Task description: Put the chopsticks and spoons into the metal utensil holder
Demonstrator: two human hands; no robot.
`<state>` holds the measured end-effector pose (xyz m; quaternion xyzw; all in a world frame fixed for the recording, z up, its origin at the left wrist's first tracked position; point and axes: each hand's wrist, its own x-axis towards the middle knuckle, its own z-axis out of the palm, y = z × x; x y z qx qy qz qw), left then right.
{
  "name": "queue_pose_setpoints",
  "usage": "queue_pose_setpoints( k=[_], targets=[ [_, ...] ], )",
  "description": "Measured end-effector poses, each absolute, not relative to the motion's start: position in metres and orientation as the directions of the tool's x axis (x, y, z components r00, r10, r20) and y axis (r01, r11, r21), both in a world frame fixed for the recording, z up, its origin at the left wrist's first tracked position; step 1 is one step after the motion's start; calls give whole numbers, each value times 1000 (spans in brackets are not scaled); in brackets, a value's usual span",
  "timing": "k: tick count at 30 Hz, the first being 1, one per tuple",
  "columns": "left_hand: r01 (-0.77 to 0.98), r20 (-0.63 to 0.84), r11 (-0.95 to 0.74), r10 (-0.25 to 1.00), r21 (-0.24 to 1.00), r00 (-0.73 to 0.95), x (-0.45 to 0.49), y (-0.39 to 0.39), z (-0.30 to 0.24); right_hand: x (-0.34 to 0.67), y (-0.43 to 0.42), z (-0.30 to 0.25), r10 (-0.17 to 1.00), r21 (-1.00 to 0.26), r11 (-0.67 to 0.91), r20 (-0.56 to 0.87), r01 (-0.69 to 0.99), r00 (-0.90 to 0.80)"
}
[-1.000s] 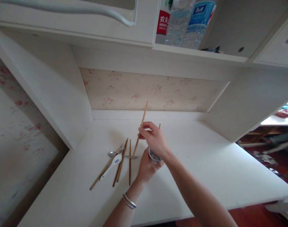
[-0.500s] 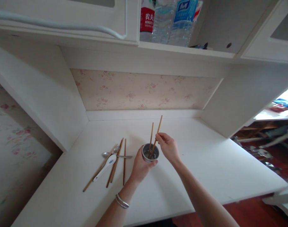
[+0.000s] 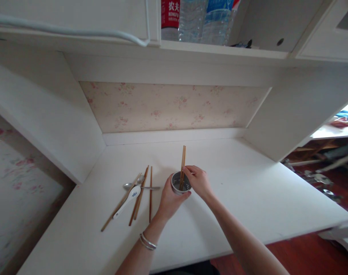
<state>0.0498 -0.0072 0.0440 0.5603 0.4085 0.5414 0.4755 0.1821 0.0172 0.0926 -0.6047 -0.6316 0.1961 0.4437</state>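
Note:
My left hand (image 3: 171, 200) is wrapped round a metal cup (image 3: 174, 184), whose mouth tilts toward me. Two wooden chopsticks (image 3: 183, 157) stand in the cup, close side by side. The fingers of my right hand (image 3: 197, 178) pinch at the chopsticks just above the rim; whether they grip one or both is hard to make out. Left of the cup, on the white desk, lie several more chopsticks (image 3: 113, 217), a white ceramic spoon (image 3: 127, 201) with a blue mark, and metal spoons (image 3: 127, 186) partly covered by the chopsticks.
The white desk (image 3: 242, 202) has side panels (image 3: 277, 110) left and right and a flowered back wall (image 3: 174, 107). Overhead, a shelf holds plastic bottles (image 3: 191, 23). A white cable (image 3: 68, 30) hangs along the left cabinet. Red floor (image 3: 294, 256) shows beyond the desk's edge.
My right hand has moved left and slightly down, bringing its chopstick upright against the other one in the cup. My left hand still holds the cup. The view has shifted slightly.

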Motion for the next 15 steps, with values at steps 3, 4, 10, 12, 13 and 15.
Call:
queue_pose_setpoints(
  k=[3,4,10,12,13,15],
  targets=[
    [-53,221,-217,971,975,89,49,-8,45,182,18,93,935,-780,202,334,592,121],
    [-49,226,-222,969,974,95,49,-8,45,181,18,93,934,-779,207,337,593,117],
    [-59,232,-227,967,972,105,48,-8,46,181,18,90,942,-798,213,322,563,99],
    [-68,238,-231,965,970,107,48,-8,44,181,18,88,945,-809,213,313,548,95],
    [-68,239,-232,965,970,111,48,-8,43,181,18,88,946,-816,215,311,537,92],
    [-71,234,-226,965,971,122,49,-7,43,182,17,86,949,-836,221,302,502,85]
  ],
)
